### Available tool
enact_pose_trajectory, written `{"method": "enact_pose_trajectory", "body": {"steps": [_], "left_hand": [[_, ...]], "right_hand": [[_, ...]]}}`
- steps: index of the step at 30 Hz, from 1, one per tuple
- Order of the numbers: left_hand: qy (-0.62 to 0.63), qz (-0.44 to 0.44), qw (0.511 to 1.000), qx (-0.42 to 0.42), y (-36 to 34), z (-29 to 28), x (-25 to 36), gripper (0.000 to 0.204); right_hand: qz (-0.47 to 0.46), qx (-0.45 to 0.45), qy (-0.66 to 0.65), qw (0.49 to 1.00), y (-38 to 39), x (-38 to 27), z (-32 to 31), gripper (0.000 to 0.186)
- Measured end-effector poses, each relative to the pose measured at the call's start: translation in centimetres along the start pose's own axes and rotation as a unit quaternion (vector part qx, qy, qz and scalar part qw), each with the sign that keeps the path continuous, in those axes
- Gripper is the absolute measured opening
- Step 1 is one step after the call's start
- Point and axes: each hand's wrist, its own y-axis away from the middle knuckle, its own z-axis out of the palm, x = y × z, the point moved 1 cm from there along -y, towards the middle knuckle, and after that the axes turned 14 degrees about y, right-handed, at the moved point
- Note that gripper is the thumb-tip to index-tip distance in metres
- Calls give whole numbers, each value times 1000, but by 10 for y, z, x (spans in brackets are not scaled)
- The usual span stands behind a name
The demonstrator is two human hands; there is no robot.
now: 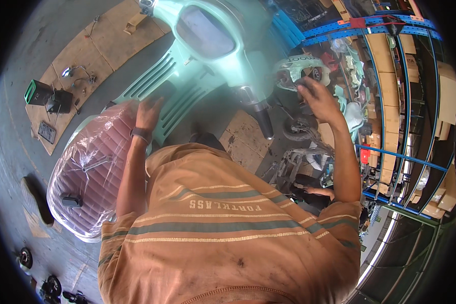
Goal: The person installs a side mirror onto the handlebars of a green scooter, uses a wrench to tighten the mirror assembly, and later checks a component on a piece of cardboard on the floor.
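A mint-green scooter stands before me, with its dark oval display (205,31), black right handlebar grip (263,121) and slotted floorboard (180,104). My left hand (149,112) is over the floorboard at the front of the seat; its fingertips blur into the dark area, and their grip is unclear. The brownish-pink quilted seat (93,147) is wrapped in clear plastic. On it lie a metal wrench (97,164) and a small black object (71,200). My right hand (316,99) is raised to the right of the grip, fingers curled together; whatever they may hold is hidden.
Cardboard (106,38) on the floor carries a black-and-green box (48,96), mirrors and a flat dark device (47,131). At right are a mint-green panel (304,66), a partly stripped scooter frame (301,162), another person's arm (316,191) and blue shelving (405,91) with boxes.
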Motion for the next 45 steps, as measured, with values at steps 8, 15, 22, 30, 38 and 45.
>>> {"method": "enact_pose_trajectory", "body": {"steps": [8, 15, 22, 30, 38, 45], "left_hand": [[-24, -63, 997, -25, 7, 57, 15, 35], [14, -46, 998, 37, 23, 101, 17, 30], [-9, -65, 997, 36, 46, 125, 32, 32], [144, -154, 944, -255, 66, 176, 99, 43], [168, -65, 924, -338, 52, 201, 81, 46], [245, -292, 887, -262, 45, 212, 84, 39]], "right_hand": [[-157, 65, 93, 981, -37, 13, -4, 24], [-312, 34, 155, 937, -85, 26, -12, 24], [-363, -36, 57, 929, -96, 30, -7, 23], [-316, -3, -55, 947, 18, 19, 29, 38], [-385, -41, 19, 922, 29, -67, 35, 29], [-362, 236, 89, 897, -116, -115, -34, 43]]}}
